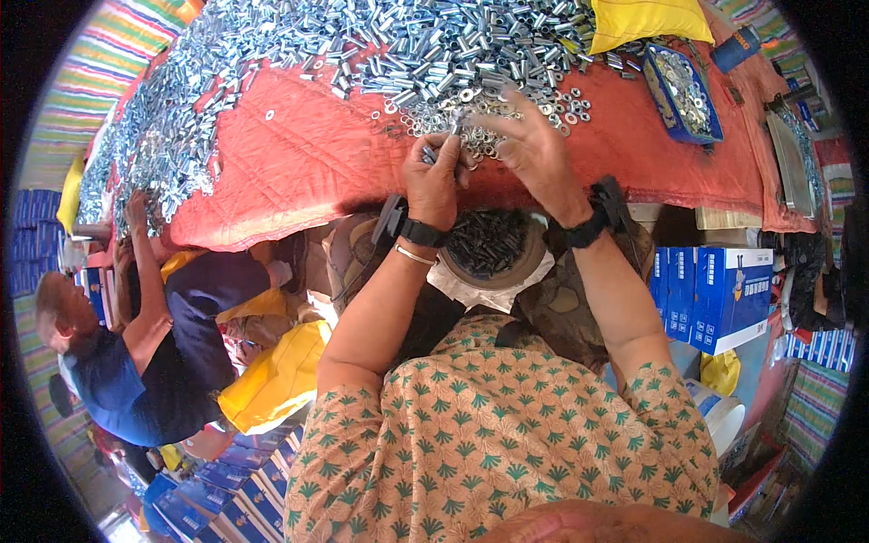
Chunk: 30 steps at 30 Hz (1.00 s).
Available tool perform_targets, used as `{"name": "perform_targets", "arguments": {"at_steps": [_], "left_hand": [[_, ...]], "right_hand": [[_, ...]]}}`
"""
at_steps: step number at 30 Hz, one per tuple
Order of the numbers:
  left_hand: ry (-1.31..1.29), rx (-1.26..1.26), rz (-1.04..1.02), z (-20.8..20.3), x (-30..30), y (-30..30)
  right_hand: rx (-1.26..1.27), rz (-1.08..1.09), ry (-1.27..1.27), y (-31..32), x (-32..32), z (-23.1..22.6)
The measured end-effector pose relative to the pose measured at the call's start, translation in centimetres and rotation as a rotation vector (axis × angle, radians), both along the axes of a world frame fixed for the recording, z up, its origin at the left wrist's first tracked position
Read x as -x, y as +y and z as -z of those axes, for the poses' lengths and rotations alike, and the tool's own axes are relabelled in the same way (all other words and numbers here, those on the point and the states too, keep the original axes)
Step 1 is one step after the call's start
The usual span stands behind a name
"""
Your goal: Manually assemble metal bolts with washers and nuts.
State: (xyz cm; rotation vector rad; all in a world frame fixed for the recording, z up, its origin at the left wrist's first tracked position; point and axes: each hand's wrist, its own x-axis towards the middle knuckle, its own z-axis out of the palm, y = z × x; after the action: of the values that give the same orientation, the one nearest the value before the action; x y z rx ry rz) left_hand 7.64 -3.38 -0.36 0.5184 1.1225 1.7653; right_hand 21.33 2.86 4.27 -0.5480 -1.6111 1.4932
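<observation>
The left hand [433, 188] is closed around at least one small metal part [428, 156], just above the middle of the frame. The right hand [540, 156], beside it, has its fingers spread; blur hides whether anything is pinched in them. Loose washers [480, 142] lie just beyond both hands, against a heap of metal sleeves [462, 56] along the top of the frame. A loosened left grip could drop the part over the edge of the red cloth [299, 149], perhaps among the dark pieces [489, 244] in the bowl at centre. A careless right-hand sweep might scatter washers or mix them with sleeves.
</observation>
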Motion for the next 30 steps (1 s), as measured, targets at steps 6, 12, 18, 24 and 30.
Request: {"name": "perform_targets", "arguments": {"at_steps": [6,12,18,24,30], "left_hand": [[0.270,0.089,0.423,-1.0,2.1,-2.4],[0.050,0.089,0.411,-1.4,3.1,-1.2],[-0.174,0.120,0.406,-1.8,3.9,-0.1],[-0.196,0.049,0.422,-0.8,4.7,0.2],[-0.066,0.056,0.398,-2.0,4.3,-0.4]], "right_hand": [[-0.215,0.398,-0.404,3.7,0.0,0.1],[-1.217,0.309,-0.625,6.7,4.9,2.6],[-1.327,0.350,-0.707,6.5,6.1,3.1],[-1.206,0.417,-0.780,7.2,5.8,4.0],[-0.114,0.161,-0.404,6.7,3.9,3.0]]}}
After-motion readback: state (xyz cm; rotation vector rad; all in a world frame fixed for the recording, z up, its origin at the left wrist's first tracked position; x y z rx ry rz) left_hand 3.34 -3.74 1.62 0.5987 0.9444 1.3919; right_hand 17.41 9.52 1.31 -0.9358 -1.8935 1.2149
